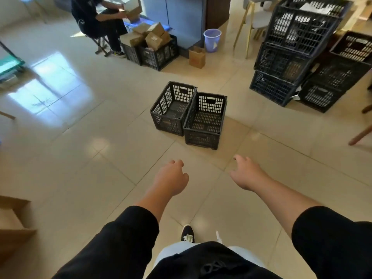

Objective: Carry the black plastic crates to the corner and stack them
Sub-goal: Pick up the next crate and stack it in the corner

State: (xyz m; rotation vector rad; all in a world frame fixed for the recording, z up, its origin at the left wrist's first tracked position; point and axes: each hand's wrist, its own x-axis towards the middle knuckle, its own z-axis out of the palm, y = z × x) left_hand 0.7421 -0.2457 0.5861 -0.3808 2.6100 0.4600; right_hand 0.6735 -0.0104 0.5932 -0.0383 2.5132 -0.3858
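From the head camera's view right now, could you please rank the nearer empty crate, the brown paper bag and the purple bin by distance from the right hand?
From the right hand:
1. Nearer empty crate, on the floor just ahead, beside its twin.
2. Brown paper bag, standing farther back, past both crates.
3. Purple bin, just behind the bag by the cabinet.

No lettering, label, brand mark or number is legible anywhere in the head view. A pale patch on one cardboard box (153, 38) in the far crate (159, 53) may be a label, but it is too small and blurred to read. The purple bin (212, 40) carries a light mark that cannot be made out either. The white sheets in the top crate of the stack (308, 23) at right show no readable print.
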